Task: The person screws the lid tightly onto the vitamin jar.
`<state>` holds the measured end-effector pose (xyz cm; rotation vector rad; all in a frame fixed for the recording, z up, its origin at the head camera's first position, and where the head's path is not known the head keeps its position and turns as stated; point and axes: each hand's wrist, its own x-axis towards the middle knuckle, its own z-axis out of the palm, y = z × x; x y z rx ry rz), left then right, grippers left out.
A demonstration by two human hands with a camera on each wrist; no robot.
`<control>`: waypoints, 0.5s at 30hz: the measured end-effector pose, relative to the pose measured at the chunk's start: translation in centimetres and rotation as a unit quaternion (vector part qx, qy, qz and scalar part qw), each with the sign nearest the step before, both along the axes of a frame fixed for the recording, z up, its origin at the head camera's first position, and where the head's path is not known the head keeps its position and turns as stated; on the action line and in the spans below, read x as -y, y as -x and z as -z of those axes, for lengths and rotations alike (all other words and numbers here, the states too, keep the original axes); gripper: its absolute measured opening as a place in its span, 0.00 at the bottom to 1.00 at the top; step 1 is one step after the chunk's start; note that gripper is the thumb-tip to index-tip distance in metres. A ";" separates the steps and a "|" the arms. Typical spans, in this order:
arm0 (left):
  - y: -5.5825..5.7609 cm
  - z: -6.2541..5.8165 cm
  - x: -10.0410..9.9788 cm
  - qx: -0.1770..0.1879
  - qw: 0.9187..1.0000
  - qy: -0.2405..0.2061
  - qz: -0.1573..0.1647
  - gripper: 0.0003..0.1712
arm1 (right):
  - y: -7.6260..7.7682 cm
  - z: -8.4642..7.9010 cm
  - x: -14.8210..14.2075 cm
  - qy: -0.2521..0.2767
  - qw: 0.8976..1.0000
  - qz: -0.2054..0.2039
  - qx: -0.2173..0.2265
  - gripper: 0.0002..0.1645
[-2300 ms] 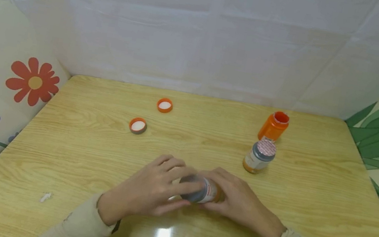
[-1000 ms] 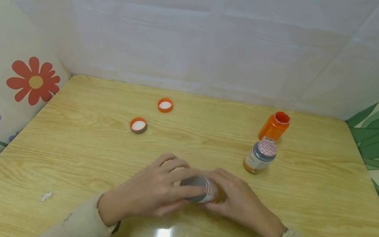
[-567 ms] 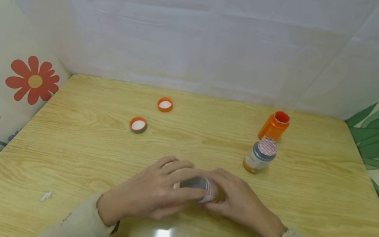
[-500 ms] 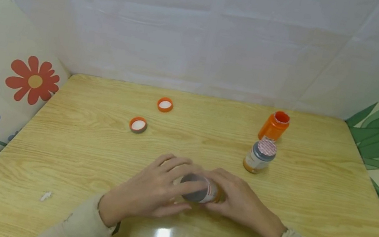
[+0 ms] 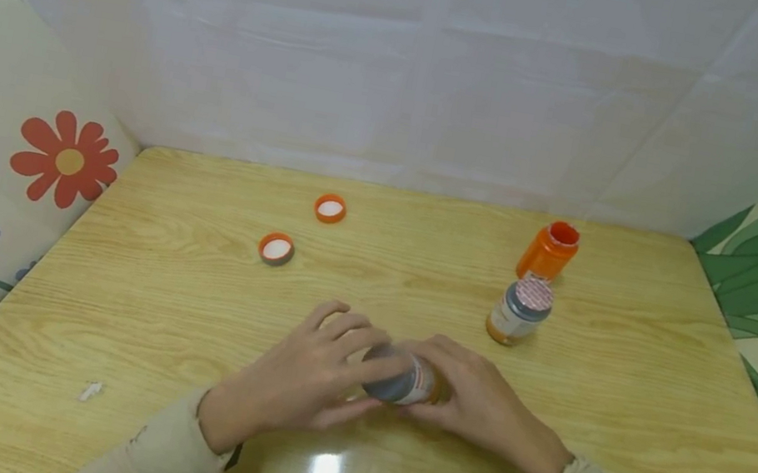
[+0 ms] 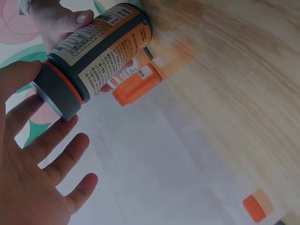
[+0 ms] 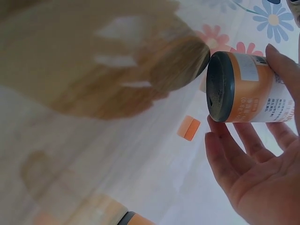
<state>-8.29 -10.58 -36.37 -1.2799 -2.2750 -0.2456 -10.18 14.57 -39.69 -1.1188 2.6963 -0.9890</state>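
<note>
Both hands meet over the near middle of the table on a supplement bottle [image 5: 420,381], tilted with its dark grey cap [image 5: 379,386] toward the left. My right hand [image 5: 483,399] grips the body, thumb on one side and fingers on the other, as the right wrist view also shows. At the cap is my left hand [image 5: 301,375], its thumb and first fingertips pinching the rim in the left wrist view. The other left fingers spread away. An orange band [image 6: 65,80] shows between cap and body.
An uncapped orange bottle [image 5: 545,256] stands at the back right, behind a grey bottle [image 5: 513,321] with a printed seal over its mouth. Two caps, an orange one [image 5: 328,219] and a grey one [image 5: 274,259], lie upturned left of centre. A white scrap [image 5: 90,391] lies front left.
My left fingers shift back and forth around the cap, drawn over it 0.6 s ago and now more spread, with the thumb lower. My right hand keeps its grip on the bottle; everything else stays put.
</note>
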 end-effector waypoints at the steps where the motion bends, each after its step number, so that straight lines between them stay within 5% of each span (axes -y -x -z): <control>1: 0.0 0.0 0.0 0.001 1.000 0.000 0.006 0.28 | 0.0 0.0 0.0 0.001 1.000 -0.001 -0.001 0.39; 15: 0.0 -0.1 0.8 0.027 0.998 0.028 0.046 0.34 | 0.0 0.0 -0.1 0.004 1.000 0.001 0.000 0.42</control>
